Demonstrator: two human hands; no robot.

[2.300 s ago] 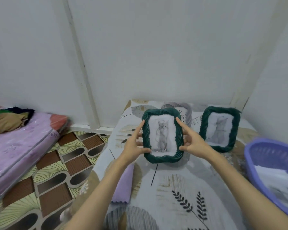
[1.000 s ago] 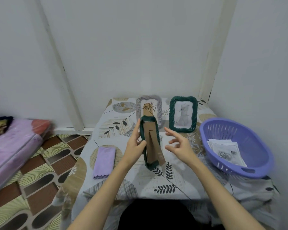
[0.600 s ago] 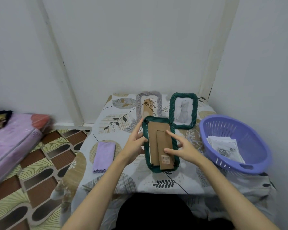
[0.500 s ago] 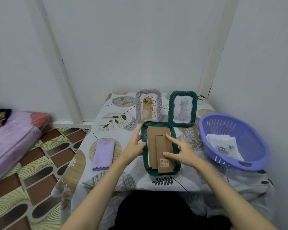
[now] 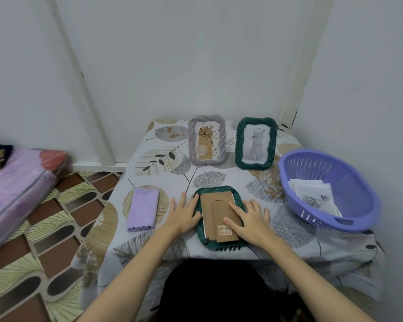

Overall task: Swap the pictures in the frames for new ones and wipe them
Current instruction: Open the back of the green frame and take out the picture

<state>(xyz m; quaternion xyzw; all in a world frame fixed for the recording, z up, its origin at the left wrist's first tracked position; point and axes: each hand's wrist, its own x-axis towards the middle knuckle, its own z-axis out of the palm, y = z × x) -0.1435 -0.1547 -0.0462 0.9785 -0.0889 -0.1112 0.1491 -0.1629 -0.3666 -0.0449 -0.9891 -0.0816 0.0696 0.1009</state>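
Head cam: green frame (image 5: 219, 242) face-down at counter (image 5: 289, 233) front edge. Left hand (image 5: 184, 212) flat w/ fingers straight beside it, right hand (image 5: 249, 217) flat on cardboard back (image 5: 215, 205). Looks light, stiff; glass prob fragile, so lift backing by its edge.

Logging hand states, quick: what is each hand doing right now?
Left hand: open, fingers flat against the face-down green frame.
Right hand: open, resting flat on the frame's cardboard back.
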